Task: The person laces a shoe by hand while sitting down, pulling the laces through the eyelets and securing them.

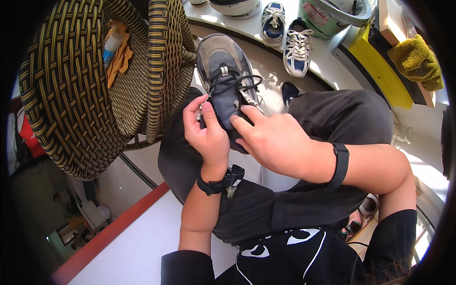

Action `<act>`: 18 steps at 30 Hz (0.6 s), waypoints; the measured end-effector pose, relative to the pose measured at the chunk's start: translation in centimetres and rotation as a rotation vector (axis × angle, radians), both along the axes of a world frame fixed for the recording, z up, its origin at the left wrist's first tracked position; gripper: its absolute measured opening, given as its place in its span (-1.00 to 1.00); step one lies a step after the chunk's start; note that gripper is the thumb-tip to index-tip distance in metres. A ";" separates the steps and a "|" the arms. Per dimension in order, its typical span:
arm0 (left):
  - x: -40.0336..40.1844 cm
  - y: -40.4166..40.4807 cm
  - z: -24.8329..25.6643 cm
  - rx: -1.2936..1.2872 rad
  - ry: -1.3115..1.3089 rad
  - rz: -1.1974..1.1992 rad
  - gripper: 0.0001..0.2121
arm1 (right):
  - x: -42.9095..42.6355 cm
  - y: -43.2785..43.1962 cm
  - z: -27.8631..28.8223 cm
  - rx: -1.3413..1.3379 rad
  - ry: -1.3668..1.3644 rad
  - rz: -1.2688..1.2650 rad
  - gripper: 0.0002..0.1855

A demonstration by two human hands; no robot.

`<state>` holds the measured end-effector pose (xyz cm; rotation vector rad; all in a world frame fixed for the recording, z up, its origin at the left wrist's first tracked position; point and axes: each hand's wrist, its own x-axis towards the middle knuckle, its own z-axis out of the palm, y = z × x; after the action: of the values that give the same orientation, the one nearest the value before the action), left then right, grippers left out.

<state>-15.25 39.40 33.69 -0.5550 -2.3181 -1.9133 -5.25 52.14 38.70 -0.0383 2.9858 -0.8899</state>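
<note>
A gray sneaker (226, 53) with a suede toe points away from me above my lap. Its black laces (231, 83) lie loose in a loop over the upper part of the tongue (228, 108). My left hand (210, 137) pinches the left eyelet edge between thumb and fingers, with pale lace loops showing among them. My right hand (281, 144) grips the right side near the opening, one fingertip resting on the tongue and another by the right eyelets (249, 98). The heel is partly hidden behind my hands.
A woven wicker chair (76, 89) stands at left, holding an orange cloth (119, 66) and a bottle (113, 46). Blue-and-white sneakers (297, 50) sit ahead by a green bin (320, 21). At right are a yellow box (381, 67) and an olive towel (415, 58). A red-edged white surface (142, 235) lies lower left.
</note>
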 end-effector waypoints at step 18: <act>-0.1 -0.5 0.4 0.002 -0.011 0.012 -0.82 | 1.3 -2.4 -1.2 -0.552 -0.058 0.635 -0.90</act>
<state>-15.31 38.93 34.10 -0.5298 -2.3203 -1.9182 -3.93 49.70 37.49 -0.8809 2.3150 -1.4976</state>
